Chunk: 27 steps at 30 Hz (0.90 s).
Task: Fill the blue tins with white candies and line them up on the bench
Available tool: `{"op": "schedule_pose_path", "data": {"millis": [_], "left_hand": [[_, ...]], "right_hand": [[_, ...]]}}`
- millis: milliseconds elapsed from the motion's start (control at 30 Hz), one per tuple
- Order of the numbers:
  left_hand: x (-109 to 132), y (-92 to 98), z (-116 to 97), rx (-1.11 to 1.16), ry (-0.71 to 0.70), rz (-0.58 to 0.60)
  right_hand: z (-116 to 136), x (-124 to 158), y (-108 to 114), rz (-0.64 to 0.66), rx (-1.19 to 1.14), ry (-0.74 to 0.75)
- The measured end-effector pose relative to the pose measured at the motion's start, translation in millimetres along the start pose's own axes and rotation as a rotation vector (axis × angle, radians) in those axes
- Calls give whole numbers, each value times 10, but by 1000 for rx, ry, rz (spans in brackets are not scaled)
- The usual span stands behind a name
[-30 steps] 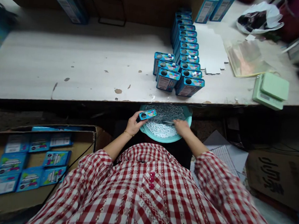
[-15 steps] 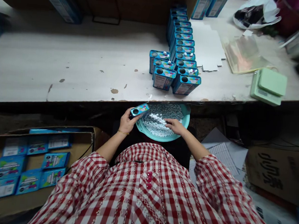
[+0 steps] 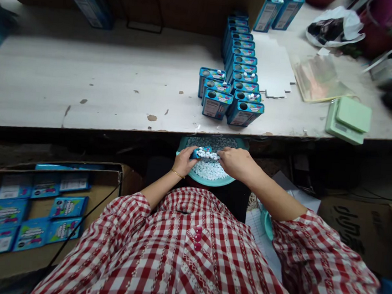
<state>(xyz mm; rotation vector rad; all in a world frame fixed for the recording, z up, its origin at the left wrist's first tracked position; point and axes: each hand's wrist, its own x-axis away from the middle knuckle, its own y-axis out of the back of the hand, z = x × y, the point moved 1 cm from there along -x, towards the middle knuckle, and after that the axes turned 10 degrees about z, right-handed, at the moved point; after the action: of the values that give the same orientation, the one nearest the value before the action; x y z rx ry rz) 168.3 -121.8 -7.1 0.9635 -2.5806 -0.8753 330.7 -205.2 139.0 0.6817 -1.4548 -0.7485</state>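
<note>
Above teal basin [image 3: 213,183], tin [image 3: 197,154] in left hand [image 3: 183,163]

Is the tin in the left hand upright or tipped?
Tipped: the tin lies nearly flat in the left hand above the basin, with white candies heaped against its top end.

Wide bare stretch of desk [image 3: 85,78] open to the left of the blue tins [image 3: 234,84], nothing in the way there! Push right and those packed rows block the path, with flat card [image 3: 273,67] and a green scale [image 3: 348,120] beyond. Down front, the desk edge sits tight above the teal basin [image 3: 225,179]
</note>
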Motion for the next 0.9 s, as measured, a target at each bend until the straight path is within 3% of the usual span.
{"op": "schedule_pose_path", "data": {"millis": [200,367,600,900], "left_hand": [[16,11,54,-5,-3,-16],[85,92,79,35,-49,-54],[218,324,-80,-86,-216,-115],[15,668,-428,-291,-203,-8]], "right_hand": [[196,68,149,-1,96,18],[12,283,155,-80,45,-44],[-552,422,-305,-184,-163,-220],[-695,173,-877,-133,-350,-231]]}}
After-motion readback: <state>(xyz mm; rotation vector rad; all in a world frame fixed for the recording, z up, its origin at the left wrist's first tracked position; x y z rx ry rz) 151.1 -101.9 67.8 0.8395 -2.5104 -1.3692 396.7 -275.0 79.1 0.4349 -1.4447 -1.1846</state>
